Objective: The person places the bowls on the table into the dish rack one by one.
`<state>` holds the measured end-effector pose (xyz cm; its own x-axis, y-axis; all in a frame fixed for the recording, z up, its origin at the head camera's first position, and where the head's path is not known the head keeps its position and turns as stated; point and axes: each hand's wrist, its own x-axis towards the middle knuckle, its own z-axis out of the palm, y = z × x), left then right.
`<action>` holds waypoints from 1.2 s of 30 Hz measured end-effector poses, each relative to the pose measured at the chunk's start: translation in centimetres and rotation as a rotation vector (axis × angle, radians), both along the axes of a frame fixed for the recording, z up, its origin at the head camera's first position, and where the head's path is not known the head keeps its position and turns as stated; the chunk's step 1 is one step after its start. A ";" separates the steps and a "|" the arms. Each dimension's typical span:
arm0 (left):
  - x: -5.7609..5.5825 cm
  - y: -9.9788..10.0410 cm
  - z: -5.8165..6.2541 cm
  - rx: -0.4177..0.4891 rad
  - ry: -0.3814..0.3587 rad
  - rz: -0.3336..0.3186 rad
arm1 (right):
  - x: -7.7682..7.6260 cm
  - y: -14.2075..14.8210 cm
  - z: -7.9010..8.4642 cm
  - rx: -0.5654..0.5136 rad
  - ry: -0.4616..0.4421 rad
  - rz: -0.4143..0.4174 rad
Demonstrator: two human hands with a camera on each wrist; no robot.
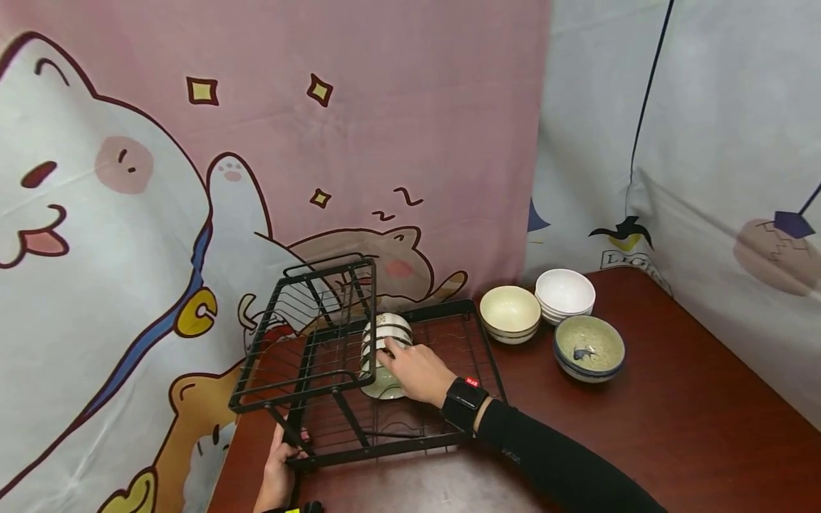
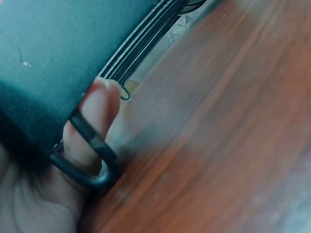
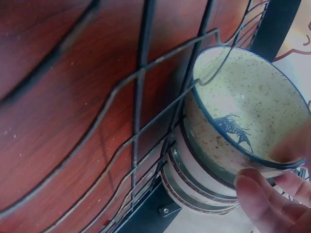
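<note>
A black two-tier wire dish rack (image 1: pixel 391 452) stands on the table. In its lower tier, several bowls (image 1: pixel 393 320) stand on their sides in a row. My right hand (image 1: pixel 420 370) pinches the rim of the nearest one, a speckled pale-green bowl (image 3: pixel 243 87) with a blue rim and a blue fish inside. The right wrist view shows fingers on both sides of that rim. This bowl rests against the wires, with the other bowls behind it. At the rack's front left corner, my left hand (image 1: pixel 277 463) grips the frame, its finger (image 2: pixel 95 114) by a bent black wire loop.
To the rack's right, cream bowls (image 1: pixel 509 310), white bowls (image 1: pixel 564 291) and green fish-patterned bowls (image 1: pixel 589 345) stand in stacks on the brown table (image 1: pixel 673 420). The upper tier (image 1: pixel 301 385) overhangs the left side. Printed curtains (image 1: pixel 436 128) hang behind.
</note>
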<state>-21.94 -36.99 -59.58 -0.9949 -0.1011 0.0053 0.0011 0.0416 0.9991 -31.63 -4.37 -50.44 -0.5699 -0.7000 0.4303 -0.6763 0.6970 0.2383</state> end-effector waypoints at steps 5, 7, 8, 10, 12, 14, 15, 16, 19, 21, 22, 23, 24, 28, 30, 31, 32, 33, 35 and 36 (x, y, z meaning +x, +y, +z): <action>0.6 -0.4 -0.1 -0.013 -0.006 0.008 | 0.7 -0.4 -0.1 -0.025 0.029 0.003; 0.8 -0.5 -0.2 -0.016 -0.004 0.010 | 1.2 -0.5 0.0 -0.032 0.042 0.005; 0.8 -0.6 -0.3 -0.013 -0.002 0.010 | 1.4 -0.5 0.1 -0.036 0.046 0.007; 0.9 -0.6 -0.4 -0.009 -0.004 0.008 | 1.6 -0.4 0.4 -0.040 0.041 0.009; 0.8 -0.5 -0.5 -0.003 -0.008 0.006 | 1.7 -0.1 0.6 -0.043 0.027 0.009; 0.7 -0.3 -0.5 0.000 -0.017 0.011 | 1.6 0.1 0.8 -0.045 0.011 0.011; 0.7 -0.3 -0.4 0.001 -0.021 0.018 | 1.5 0.2 0.9 -0.050 0.005 0.016; 0.6 -0.2 -0.4 0.000 -0.026 0.024 | 1.5 0.3 0.9 -0.060 -0.006 0.023; 0.6 -0.1 -0.3 -0.009 -0.032 0.037 | 1.3 0.7 1.1 -0.102 -0.051 0.047; 0.5 -0.1 -0.2 -0.014 -0.030 0.036 | 1.4 1.0 1.4 -0.139 -0.114 0.061; 0.5 -0.1 -0.2 -0.016 -0.025 0.033 | 1.4 1.2 1.6 -0.152 -0.149 0.064; 0.6 0.0 -0.2 -0.012 -0.021 0.033 | 1.5 1.4 1.9 -0.160 -0.181 0.064; 0.6 0.0 -0.1 -0.007 -0.015 0.033 | 1.6 1.6 2.2 -0.164 -0.210 0.061; 0.6 0.0 0.0 0.006 0.000 0.022 | 1.7 2.9 3.5 -0.173 -0.264 0.045; 0.5 0.0 0.0 0.007 0.000 0.016 | 1.8 3.7 4.1 -0.192 -0.261 0.045; 0.5 0.0 0.0 0.005 -0.002 0.011 | 1.8 4.2 4.4 -0.203 -0.260 0.047; 0.4 0.0 0.0 0.007 -0.001 0.013 | 1.9 4.7 4.7 -0.212 -0.259 0.047; 0.3 0.0 0.0 0.010 -0.001 0.013 | 1.9 5.3 5.0 -0.222 -0.255 0.047; 0.1 0.1 0.0 0.016 0.000 0.015 | 1.9 6.6 5.8 -0.231 -0.239 0.036; 0.0 0.2 0.0 0.017 0.002 0.013 | 2.0 7.3 6.3 -0.234 -0.235 0.025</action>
<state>-21.99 -36.82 -59.60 -0.9935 -0.1137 0.0053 0.0025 0.0247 0.9997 -29.68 2.92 -44.19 -0.6565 -0.6129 0.4397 -0.7113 0.6970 -0.0905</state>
